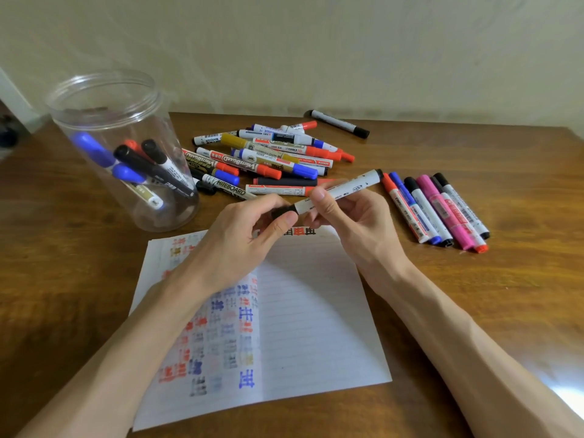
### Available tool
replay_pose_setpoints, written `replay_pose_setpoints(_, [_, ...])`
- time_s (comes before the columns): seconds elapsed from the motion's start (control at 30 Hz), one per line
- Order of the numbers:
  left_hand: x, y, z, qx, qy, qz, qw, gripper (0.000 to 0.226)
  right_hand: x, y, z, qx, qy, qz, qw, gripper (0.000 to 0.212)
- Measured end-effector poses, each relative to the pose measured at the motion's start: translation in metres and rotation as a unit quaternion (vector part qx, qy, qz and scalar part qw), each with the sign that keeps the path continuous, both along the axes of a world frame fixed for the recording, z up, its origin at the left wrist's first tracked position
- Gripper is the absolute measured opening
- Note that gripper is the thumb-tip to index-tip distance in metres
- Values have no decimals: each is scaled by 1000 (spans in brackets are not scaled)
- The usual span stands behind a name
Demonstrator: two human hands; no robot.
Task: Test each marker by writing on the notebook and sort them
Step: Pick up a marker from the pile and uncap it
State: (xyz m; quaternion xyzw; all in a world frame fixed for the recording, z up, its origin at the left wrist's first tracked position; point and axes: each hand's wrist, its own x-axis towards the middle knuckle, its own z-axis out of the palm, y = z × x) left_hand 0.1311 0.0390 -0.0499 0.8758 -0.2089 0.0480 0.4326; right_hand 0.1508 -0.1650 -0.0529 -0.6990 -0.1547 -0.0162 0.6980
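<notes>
One head-worn wide-angle view — facing forward and down, close above the wooden table (521, 216).

A plain cream wall (316, 42), slightly uneven in tone, fills the upper part of the view and meets the far edge of a brown wooden table (474, 147) with dark, streaky grain. The light is soft and even, and a bright white glare (565, 393) lies on the glossy tabletop at the lower right. At the far left a pale slanted strip (14, 96) stands by the wall, too blurred to identify.

Soft even light, wide-angle edge distortion
</notes>
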Motion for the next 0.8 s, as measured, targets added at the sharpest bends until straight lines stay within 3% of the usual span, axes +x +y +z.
replay_pose_setpoints(0.13, [0, -2, -1, 32, -53, 10, 998, 27, -1, 2, -1, 21, 19, -12, 1000, 31])
replay_pose_setpoints(0.27, [-2, -4, -5, 63, -52, 25, 996, 29, -3, 9, -6, 12, 20, -27, 999, 28])
replay_pose_setpoints(0.4, [-2, -3, -2, 49, -32, 12, 998, 31, -5, 8, -6, -1, 21, -42, 999, 23])
replay_pose_setpoints(0.57, [-3, -3, 3, 31, -1, -11, 999, 34, -6, 1, -5, -8, 14, -30, 999, 34])
replay_pose_setpoints(0.63, [-4, -2, 4, 22, 8, -15, 1000, 35, -6, -1, -4, -20, 9, -26, 999, 27])
replay_pose_setpoints(0.8, [-6, -4, 8, -5, 45, -32, 998, 25, -1, -5, -3, 9, 17, 28, 999, 30])
